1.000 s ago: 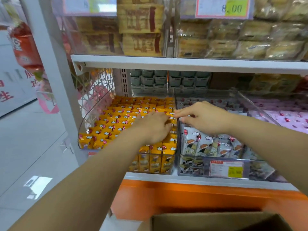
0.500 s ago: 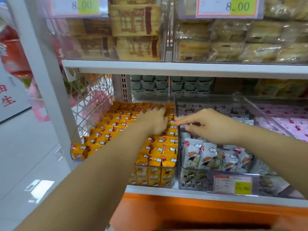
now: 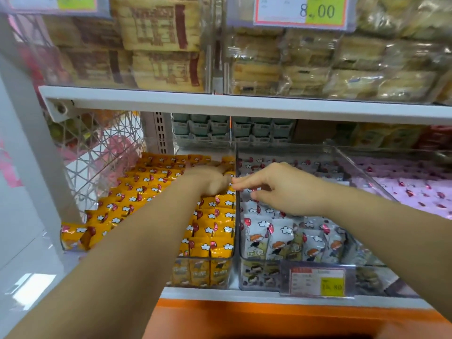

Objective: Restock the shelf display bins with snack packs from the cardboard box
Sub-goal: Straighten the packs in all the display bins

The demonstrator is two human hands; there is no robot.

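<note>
A clear display bin on the middle shelf is packed with rows of yellow snack packs. My left hand lies flat on the yellow packs near the bin's back right, blurred, fingers reaching toward the rear. Next to it a second clear bin holds white snack packs. My right hand hovers over the white packs at the divider between the bins, fingers loosely bent, holding nothing that I can see. The cardboard box is out of view.
A third bin with pink packs stands at the right. The upper shelf overhangs the bins and carries bagged pastries. A price tag hangs on the white bin's front. An orange panel runs below the shelf.
My left hand has slid further back across the yellow packs. My right hand stays by the divider. The view has risen, and the cardboard box has dropped out of the bottom of the frame.
</note>
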